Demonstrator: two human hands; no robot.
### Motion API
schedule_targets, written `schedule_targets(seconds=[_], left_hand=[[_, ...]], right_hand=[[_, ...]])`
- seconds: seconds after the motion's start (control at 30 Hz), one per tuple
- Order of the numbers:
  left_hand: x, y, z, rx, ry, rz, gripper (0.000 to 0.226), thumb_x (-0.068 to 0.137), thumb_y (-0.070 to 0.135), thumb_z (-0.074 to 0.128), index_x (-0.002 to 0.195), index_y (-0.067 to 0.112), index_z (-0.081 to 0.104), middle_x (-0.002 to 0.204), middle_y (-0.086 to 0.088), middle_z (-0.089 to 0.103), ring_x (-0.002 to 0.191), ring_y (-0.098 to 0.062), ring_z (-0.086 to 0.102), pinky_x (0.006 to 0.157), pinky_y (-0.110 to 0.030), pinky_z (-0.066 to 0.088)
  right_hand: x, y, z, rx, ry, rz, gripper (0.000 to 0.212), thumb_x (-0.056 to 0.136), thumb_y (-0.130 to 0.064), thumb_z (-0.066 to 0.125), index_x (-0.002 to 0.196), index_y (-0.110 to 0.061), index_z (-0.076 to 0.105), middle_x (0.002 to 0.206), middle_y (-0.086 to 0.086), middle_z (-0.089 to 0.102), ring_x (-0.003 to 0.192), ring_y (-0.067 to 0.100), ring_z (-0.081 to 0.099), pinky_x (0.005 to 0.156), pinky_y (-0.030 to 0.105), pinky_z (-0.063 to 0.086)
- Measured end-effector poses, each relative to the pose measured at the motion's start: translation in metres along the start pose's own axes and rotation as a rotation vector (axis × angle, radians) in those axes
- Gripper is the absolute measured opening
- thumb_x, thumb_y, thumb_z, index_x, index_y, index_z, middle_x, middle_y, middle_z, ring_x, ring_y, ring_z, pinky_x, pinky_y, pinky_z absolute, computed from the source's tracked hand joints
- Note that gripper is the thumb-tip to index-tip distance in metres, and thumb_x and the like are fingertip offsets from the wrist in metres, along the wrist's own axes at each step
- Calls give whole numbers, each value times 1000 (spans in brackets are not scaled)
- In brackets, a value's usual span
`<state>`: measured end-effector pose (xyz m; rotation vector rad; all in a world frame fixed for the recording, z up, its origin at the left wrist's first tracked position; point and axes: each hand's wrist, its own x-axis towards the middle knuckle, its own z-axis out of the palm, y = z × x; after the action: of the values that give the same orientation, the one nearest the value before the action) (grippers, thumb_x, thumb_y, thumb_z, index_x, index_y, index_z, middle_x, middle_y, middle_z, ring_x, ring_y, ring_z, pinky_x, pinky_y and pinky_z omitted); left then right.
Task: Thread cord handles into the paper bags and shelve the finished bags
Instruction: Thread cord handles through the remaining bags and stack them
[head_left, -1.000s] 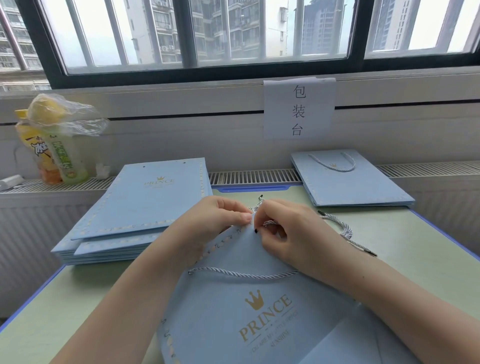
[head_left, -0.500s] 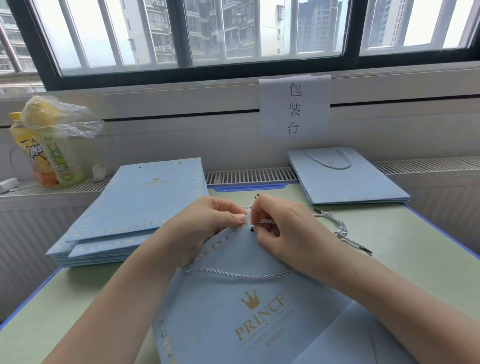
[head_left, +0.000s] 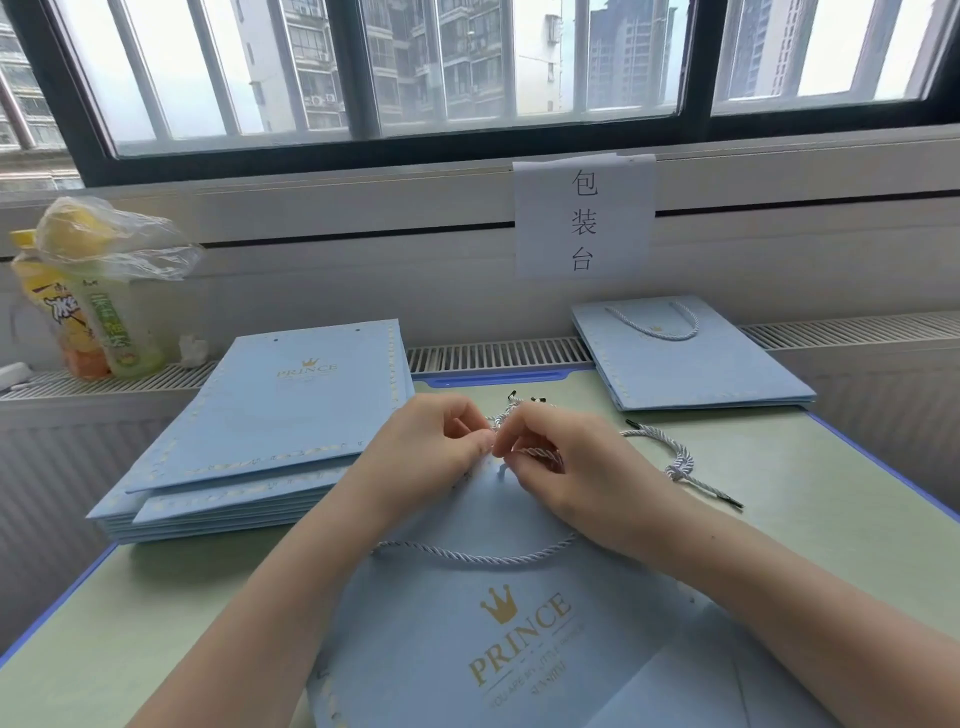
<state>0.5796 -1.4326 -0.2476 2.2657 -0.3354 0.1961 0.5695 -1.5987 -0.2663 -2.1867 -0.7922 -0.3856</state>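
My right hand (head_left: 566, 457) pinches the cord (head_left: 540, 453), my left hand (head_left: 436, 441) pinches the bag (head_left: 467, 597) edge, punch hole at six o'clock of my fingertips.

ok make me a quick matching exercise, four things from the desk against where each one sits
Things:
1. stack of unthreaded bags
2. finished bag
3. loose cord
4. drink bottles

Places:
A. far right, at the back edge of the desk
B. on the ledge at far left
C. left side of the desk
D. on the desk right of the hands

Pairs: 1-C, 2-A, 3-D, 4-B
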Motion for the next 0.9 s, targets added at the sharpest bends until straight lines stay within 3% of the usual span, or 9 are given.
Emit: schedule_targets(seconds=[0.23,0.3,0.37,0.43,0.53,0.6,0.73,0.8,0.9], left_hand=[[-4,6,-5,32,136,151,9,89,12,62,85,19,67,78,9,68,71,-2,60,66,-14,44],[-3,3,-4,151,252,228,8,89,13,62,92,19,67,85,15,66,84,-2,60,75,-19,42],[-1,0,0,243,347,267,16,90,14,61,105,16,65,100,9,65,102,-13,57,86,-25,39],[-2,1,5,145,345,178,30,91,20,61,121,14,55,114,2,60,109,-16,53,89,-21,39],[-3,9,10,-226,218,-125,54,91,34,60,135,15,36,113,2,53,92,-4,54,73,-13,45],[-1,7,12,-342,159,-271,63,88,40,62,138,16,31,116,-1,54,94,-11,58,82,-26,49],[-3,8,13,-645,-21,-309,29,93,30,57,108,6,61,96,-7,74,88,-22,71,79,-38,58],[-6,11,12,-714,29,-241,20,96,22,53,99,7,66,93,-10,74,84,-25,71,74,-37,60],[-5,11,4,-697,266,-154,19,98,16,50,97,6,66,85,-11,73,71,-21,70,55,-30,57]], right_hand=[[10,-1,-23,314,351,267,21,90,1,48,82,-14,60,58,-2,41,46,5,32,48,19,29],[13,3,-35,338,457,317,23,88,1,47,78,-16,59,56,-4,42,45,5,33,48,20,30],[15,8,-47,366,575,327,22,85,-2,48,74,-18,58,53,-10,43,45,6,34,48,22,30],[16,13,-57,409,692,320,13,77,-11,47,73,-20,56,52,-11,41,46,7,32,48,24,27],[16,18,-62,426,814,289,15,72,-14,40,75,-21,52,51,-13,39,45,7,31,45,24,27],[16,18,-63,471,831,267,18,80,-6,37,76,-19,49,45,-16,38,41,5,30,42,20,28],[18,18,-65,605,821,227,31,90,8,31,80,-16,48,47,-10,41,44,10,35,44,20,33],[18,17,-65,635,763,212,30,91,8,34,82,-16,49,52,-4,46,49,13,42,49,21,40],[17,14,-60,696,605,233,30,90,10,37,79,-14,51,53,-5,47,51,13,43,46,19,39]])
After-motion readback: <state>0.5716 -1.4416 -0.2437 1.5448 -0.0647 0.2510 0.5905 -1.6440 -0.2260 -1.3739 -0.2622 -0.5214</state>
